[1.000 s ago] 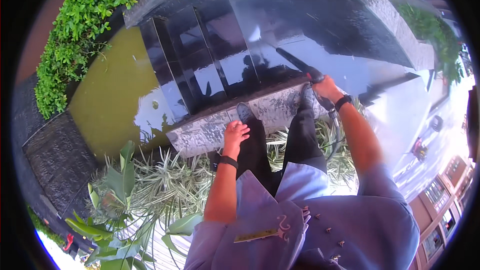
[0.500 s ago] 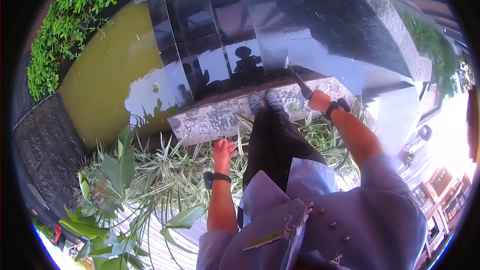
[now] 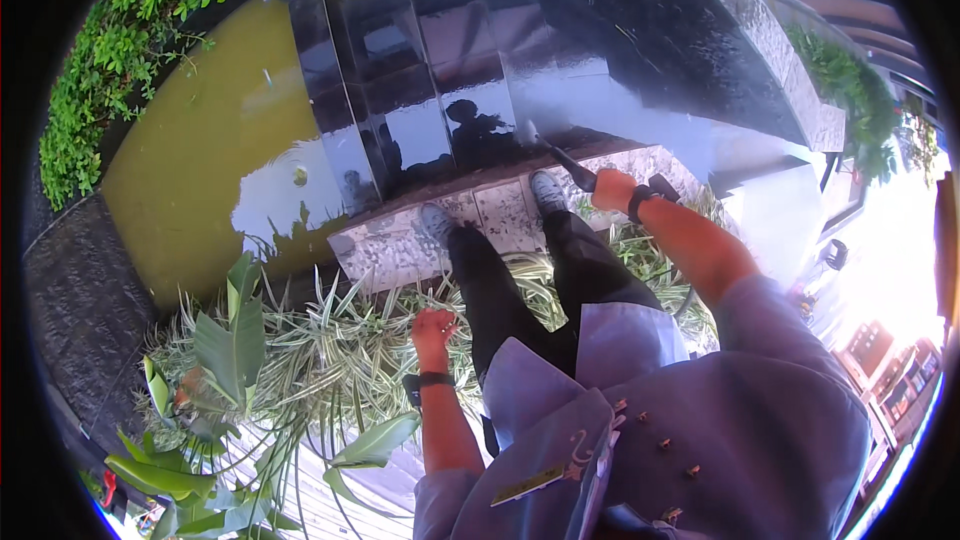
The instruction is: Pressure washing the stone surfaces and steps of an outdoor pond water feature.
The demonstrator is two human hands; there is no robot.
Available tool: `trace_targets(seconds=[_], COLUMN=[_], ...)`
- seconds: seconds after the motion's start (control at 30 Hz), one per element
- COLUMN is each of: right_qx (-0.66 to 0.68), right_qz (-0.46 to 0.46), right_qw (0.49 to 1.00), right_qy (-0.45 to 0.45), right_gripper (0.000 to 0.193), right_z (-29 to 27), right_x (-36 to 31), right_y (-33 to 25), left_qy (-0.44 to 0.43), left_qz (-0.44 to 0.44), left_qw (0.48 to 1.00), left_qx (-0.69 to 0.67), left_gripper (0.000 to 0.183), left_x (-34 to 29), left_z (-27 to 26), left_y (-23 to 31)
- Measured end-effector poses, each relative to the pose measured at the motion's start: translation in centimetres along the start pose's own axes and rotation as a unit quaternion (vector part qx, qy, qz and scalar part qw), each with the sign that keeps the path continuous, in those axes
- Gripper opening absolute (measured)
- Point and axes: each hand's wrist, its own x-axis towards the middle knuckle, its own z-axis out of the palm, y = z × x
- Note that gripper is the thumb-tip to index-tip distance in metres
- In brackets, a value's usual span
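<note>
My right hand (image 3: 612,190) is wrapped round the handle of a dark spray gun (image 3: 574,170). The gun slants forward and left over the edge of the pale stone ledge (image 3: 390,252), and a whitish blur of spray (image 3: 531,134) shows at its tip. Beyond the tip lie dark, wet, shiny tiles (image 3: 480,70) that carry my reflection. My left hand (image 3: 433,332) hangs above the striped leaves (image 3: 370,340), its fingers loosely curled in with nothing visible in them. Both my feet stand on the ledge, set apart.
Murky yellow-green water (image 3: 200,140) fills the pool at left, beside low dark dividers. A leafy bush (image 3: 100,90) overhangs its far left edge. Stone coping (image 3: 760,30) bounds the tiled basin at right. Broad-leaved plants (image 3: 230,340) stand behind the ledge at left.
My left foot has stepped left along the ledge, away from the right foot. The spray gun has swung left with my right hand. My left hand's fingers have curled in and drawn back slightly.
</note>
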Motion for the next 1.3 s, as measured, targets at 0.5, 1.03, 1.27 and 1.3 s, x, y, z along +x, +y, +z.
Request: trace_targets(seconds=[0.5,1.03,1.27,1.3], right_qx=[-0.065,-0.017,0.015,0.023], right_qz=[0.017,-0.054,-0.081,-0.094], right_qw=[0.997,0.998,0.997,0.995], right_qy=[0.041,0.002,0.007,-0.004], right_gripper=[0.026,0.032,0.027,0.026], right_z=[1.3,0.0,0.7,0.6], right_x=[-5.6,-15.8,-23.5,-24.2], right_y=[-14.7,-24.6,-25.8,-26.4], left_qy=[-0.014,-0.14,-0.31,-0.362], left_qz=[-0.045,0.025,-0.086,-0.082], left_qw=[0.999,0.99,0.946,0.927], left_qx=[-0.013,-0.025,-0.029,-0.061], left_gripper=[0.036,0.041,0.041,0.037], left_x=[6.5,3.1,-0.2,0.3], left_z=[-13.4,-4.7,8.3,8.8], left_y=[6.4,12.5,15.3,15.2])
